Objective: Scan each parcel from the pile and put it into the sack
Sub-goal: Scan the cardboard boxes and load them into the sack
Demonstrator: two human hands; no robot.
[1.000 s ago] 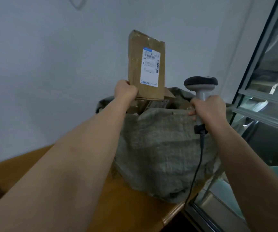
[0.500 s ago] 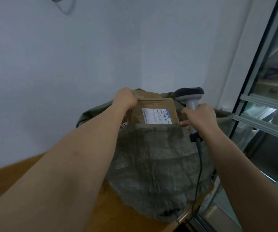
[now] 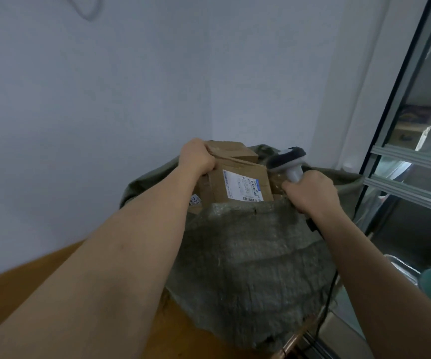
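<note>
Left hand (image 3: 196, 156) has its fingers curled tight over the top-left edge of a cardboard parcel (image 3: 237, 177). Parcel sits in the open mouth of the grey-green woven sack (image 3: 248, 268), lower part behind the sack's front rim, white shipping label (image 3: 242, 186) facing up and toward the camera. More cardboard shows under and left of it inside the sack. Right hand (image 3: 310, 194) is fisted around the handle of a grey scanner (image 3: 288, 160), head pointing left, just right of the parcel; its cable (image 3: 324, 309) hangs down the sack's right side. Sack stands on the wooden bench (image 3: 40, 270), near its right edge.
</note>
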